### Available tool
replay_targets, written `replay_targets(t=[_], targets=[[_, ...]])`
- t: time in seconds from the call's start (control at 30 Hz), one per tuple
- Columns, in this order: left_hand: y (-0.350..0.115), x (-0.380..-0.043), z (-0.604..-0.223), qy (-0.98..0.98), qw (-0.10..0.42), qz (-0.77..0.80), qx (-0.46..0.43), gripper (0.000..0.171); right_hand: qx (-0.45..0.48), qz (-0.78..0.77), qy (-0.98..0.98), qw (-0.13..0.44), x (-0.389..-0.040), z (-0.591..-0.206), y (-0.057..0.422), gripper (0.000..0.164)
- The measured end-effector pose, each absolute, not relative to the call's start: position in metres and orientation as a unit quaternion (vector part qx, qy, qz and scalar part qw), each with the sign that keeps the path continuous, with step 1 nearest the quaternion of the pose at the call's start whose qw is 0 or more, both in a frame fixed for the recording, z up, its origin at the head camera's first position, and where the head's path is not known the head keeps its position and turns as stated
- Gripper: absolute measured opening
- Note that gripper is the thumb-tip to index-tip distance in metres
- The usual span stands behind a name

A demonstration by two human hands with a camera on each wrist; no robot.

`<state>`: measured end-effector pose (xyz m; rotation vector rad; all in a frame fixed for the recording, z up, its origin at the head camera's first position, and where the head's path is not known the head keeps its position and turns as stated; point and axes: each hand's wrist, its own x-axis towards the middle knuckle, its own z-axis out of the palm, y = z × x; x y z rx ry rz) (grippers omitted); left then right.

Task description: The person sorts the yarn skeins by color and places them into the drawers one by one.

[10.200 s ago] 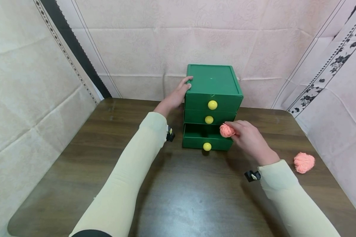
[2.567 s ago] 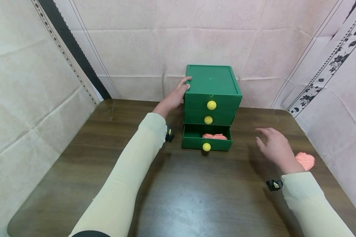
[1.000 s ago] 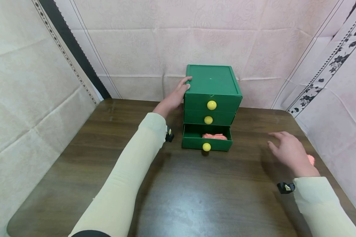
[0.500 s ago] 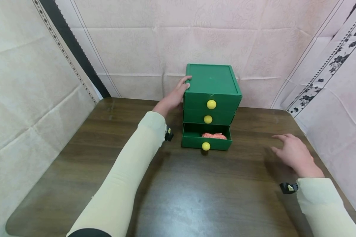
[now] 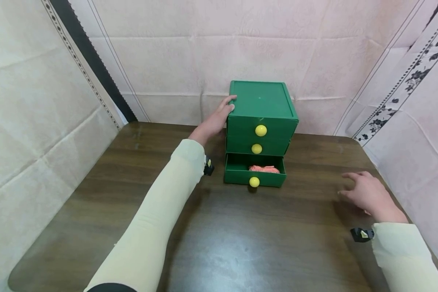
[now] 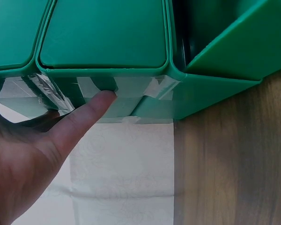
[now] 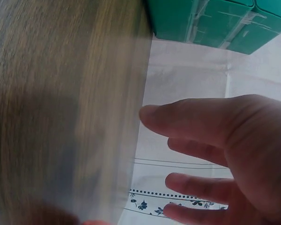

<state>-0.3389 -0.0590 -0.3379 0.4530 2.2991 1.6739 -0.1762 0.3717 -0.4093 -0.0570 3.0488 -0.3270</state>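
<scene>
A green drawer unit (image 5: pixel 263 99) with yellow knobs stands at the back of the table, its bottom drawer (image 5: pixel 235 177) pulled out. Pink yarn (image 5: pixel 264 169) lies inside that drawer. My left hand (image 5: pixel 215 119) rests against the unit's left side; in the left wrist view its thumb (image 6: pixel 82 119) presses on the taped side wall. Far to the right, my right hand (image 5: pixel 372 194) hovers over the table with fingers spread and nothing between them. A second ball of pink yarn (image 7: pixel 97 222) is almost wholly hidden under it, only a sliver showing.
The brown wooden table (image 5: pixel 131 211) spreads in front of the unit. Pale cloth (image 5: pixel 168 61) hangs behind and at both sides, with a floral band on the right.
Pink yarn held by the right hand went into the bottom drawer and was let go. The right hand then moved right, over the other yarn ball. The left hand kept its place.
</scene>
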Motion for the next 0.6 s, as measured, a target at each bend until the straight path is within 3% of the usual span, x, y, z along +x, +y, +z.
replay_targets(t=[0.37, 0.6], targets=[[-0.059, -0.338, -0.338, 0.794, 0.134, 0.572, 0.154, 0.043, -0.001, -0.105, 0.99, 0.092, -0.175, -0.412, 0.381, 0.08], [-0.059, -0.327, -0.324, 0.787, 0.154, 0.578, 0.149, 0.047, 0.009, -0.103, 0.989, 0.105, -0.171, -0.411, 0.384, 0.083]])
